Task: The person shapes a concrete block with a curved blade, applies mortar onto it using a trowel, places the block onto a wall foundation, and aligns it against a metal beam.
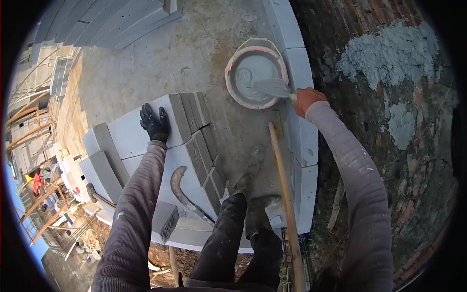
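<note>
My left hand [154, 122], in a black glove, rests with fingers apart on the top of stacked pale blocks [134, 129]. An orange glove covers my right hand [309, 100], which is closed round the handle of a trowel [274, 88]. The trowel's blade lies over the rim and inside of a round bucket [230, 73], above wet grey mortar [253, 73]. The bucket stands on the concrete floor beside a low row of pale blocks [297, 68].
A curved metal tool [184, 194] lies on the blocks near my left forearm. A long wooden handle [283, 180] slants beside my legs. The brick wall [408, 117] at right carries patches of mortar. More blocks [102, 22] are stacked at upper left.
</note>
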`<state>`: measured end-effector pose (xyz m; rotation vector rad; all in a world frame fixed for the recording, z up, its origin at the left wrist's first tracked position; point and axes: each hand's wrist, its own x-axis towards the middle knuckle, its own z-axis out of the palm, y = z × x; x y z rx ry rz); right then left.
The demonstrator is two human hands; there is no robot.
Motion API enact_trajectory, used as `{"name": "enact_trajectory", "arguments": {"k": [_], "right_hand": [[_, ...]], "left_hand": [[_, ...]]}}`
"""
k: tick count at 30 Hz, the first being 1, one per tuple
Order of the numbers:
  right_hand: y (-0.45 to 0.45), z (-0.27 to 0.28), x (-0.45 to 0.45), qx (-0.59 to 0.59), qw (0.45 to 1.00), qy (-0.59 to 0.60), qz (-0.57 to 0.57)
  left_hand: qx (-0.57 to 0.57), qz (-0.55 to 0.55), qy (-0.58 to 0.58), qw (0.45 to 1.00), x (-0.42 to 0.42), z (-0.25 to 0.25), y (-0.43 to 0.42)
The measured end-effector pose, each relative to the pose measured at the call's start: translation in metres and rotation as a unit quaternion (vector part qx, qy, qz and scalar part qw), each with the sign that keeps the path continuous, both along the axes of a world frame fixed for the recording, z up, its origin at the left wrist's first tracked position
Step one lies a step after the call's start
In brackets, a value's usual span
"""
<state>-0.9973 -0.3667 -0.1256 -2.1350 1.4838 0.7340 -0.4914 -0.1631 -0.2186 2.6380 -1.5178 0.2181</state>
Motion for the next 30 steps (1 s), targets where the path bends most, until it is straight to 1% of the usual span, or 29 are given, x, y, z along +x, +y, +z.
{"name": "enact_trajectory", "arguments": {"k": [1, 2, 3, 4, 5, 7, 8, 9, 10, 11, 13, 15, 16, 18, 19, 20, 21, 25, 27, 28, 30], "right_hand": [[-0.021, -0.017, 0.023, -0.002, 0.998, 0.041, 0.041], [-0.04, -0.02, 0.046, 0.024, 0.993, 0.077, 0.089], [-0.055, -0.023, 0.067, 0.054, 0.983, 0.111, 0.137], [-0.057, -0.045, 0.083, 0.076, 0.979, 0.117, 0.149], [-0.064, -0.068, 0.097, 0.111, 0.974, 0.145, 0.137], [-0.081, -0.098, 0.116, 0.129, 0.968, 0.177, 0.121], [-0.079, -0.111, 0.125, 0.229, 0.959, 0.168, -0.002], [-0.08, -0.127, 0.129, 0.318, 0.927, 0.156, -0.127], [-0.07, -0.16, 0.112, 0.354, 0.915, 0.104, -0.161], [-0.059, -0.178, 0.097, 0.389, 0.899, 0.051, -0.194], [-0.034, -0.156, 0.104, 0.376, 0.846, -0.013, -0.378], [0.001, -0.152, 0.1, 0.342, 0.823, -0.074, -0.448], [0.015, -0.149, 0.098, 0.338, 0.823, -0.076, -0.449], [0.048, -0.147, 0.089, 0.245, 0.854, -0.116, -0.444], [0.068, -0.16, 0.078, 0.245, 0.852, -0.115, -0.448], [0.09, -0.181, 0.066, 0.119, 0.914, -0.147, -0.359], [0.098, -0.183, 0.064, -0.012, 0.949, -0.175, -0.26], [0.112, -0.192, 0.053, 0.025, 0.928, -0.223, -0.297], [0.114, -0.197, 0.049, 0.108, 0.89, -0.299, -0.326], [0.118, -0.198, 0.047, 0.107, 0.886, -0.302, -0.335], [0.128, -0.198, 0.045, 0.152, 0.817, -0.376, -0.411]], "left_hand": [[0.031, 0.067, -0.052, 0.996, -0.009, -0.007, -0.016], [0.03, 0.082, -0.082, 0.993, -0.017, -0.007, -0.022], [0.04, 0.091, -0.073, 0.992, -0.019, -0.008, -0.026], [0.033, 0.076, -0.079, 0.993, -0.018, -0.006, -0.017], [0.016, 0.056, -0.086, 0.995, -0.017, -0.003, -0.018], [0.025, 0.068, -0.071, 0.995, -0.021, 0.002, -0.024], [0.039, 0.076, -0.065, 0.994, -0.02, 0.004, -0.023], [0.047, 0.083, -0.059, 0.994, -0.02, 0.006, -0.026], [0.048, 0.085, -0.045, 0.994, -0.021, 0.01, -0.028], [0.046, 0.089, -0.041, 0.994, -0.022, 0.015, -0.029], [0.05, 0.091, -0.01, 0.995, -0.023, 0.021, -0.031], [0.047, 0.09, -0.018, 0.995, -0.022, 0.017, -0.029], [0.044, 0.088, -0.016, 0.995, -0.021, 0.018, -0.03], [0.043, 0.083, -0.012, 0.996, -0.023, 0.018, -0.03], [0.044, 0.082, -0.014, 0.996, -0.023, 0.019, -0.03], [0.044, 0.08, -0.016, 0.996, -0.023, 0.02, -0.03], [0.044, 0.077, -0.017, 0.996, -0.023, 0.019, -0.029], [0.039, 0.073, -0.036, 0.996, -0.023, 0.01, -0.028], [0.046, 0.076, -0.057, 0.994, -0.024, 0.007, -0.027], [0.044, 0.072, -0.064, 0.994, -0.024, 0.004, -0.026], [0.044, 0.066, -0.069, 0.994, -0.023, 0.0, -0.023]]}}
